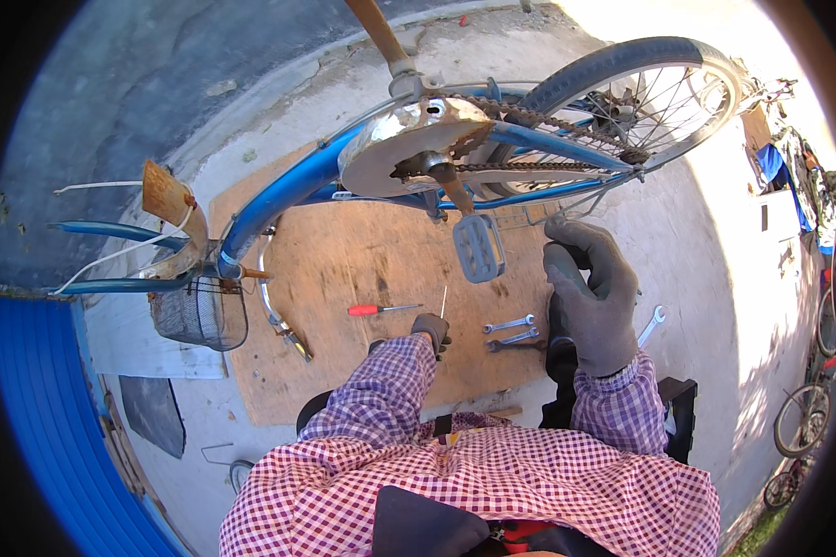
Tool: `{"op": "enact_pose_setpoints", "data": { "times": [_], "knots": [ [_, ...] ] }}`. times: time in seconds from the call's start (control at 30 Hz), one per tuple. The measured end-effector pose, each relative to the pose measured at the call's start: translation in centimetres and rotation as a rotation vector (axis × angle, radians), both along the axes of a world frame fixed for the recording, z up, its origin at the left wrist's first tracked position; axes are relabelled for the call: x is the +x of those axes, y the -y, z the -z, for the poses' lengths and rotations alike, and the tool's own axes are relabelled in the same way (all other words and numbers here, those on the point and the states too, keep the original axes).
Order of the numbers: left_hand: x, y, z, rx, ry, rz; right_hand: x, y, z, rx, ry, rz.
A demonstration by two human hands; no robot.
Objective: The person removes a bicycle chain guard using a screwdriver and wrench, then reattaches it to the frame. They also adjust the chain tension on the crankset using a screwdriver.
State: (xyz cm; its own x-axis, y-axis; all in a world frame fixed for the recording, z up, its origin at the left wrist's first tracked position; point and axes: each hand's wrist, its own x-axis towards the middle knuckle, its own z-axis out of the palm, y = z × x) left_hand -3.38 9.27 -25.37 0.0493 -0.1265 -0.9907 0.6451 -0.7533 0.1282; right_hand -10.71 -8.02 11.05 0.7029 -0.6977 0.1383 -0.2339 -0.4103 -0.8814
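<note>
A blue bicycle (288, 186) stands upside down over a plywood sheet (344, 269), its crank and grey pedal (477, 247) hanging toward me. My left hand (432, 330), in a grey glove, is down at the plywood and grips a thin metal tool (443, 302) that sticks up from the fist. My right hand (590, 297), also gloved, hovers above the board to the right of the pedal with fingers loosely curled and nothing in it. Two wrenches (511, 332) lie between the hands.
A red-handled screwdriver (379, 309) lies left of my left hand. Another wrench (651, 326) rests on the concrete at right. The wire basket (200, 314) and handlebar sit at left, the rear wheel (636, 97) at top right. More bicycles (802, 418) stand far right.
</note>
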Motion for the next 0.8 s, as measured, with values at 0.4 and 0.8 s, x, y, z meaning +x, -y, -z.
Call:
{"op": "enact_pose_setpoints", "data": {
  "times": [0.4, 0.8],
  "knots": [
    [3.9, 0.6, 0.7, -0.166, 0.364, -0.056, -0.2, 0.7, 1.3, 0.005, 0.019, -0.049],
    [11.8, 1.0, -12.2, -0.459, 0.546, -0.291, 1.9, 4.9, 7.6, 0.16, -0.04, 0.015]
  ]
}}
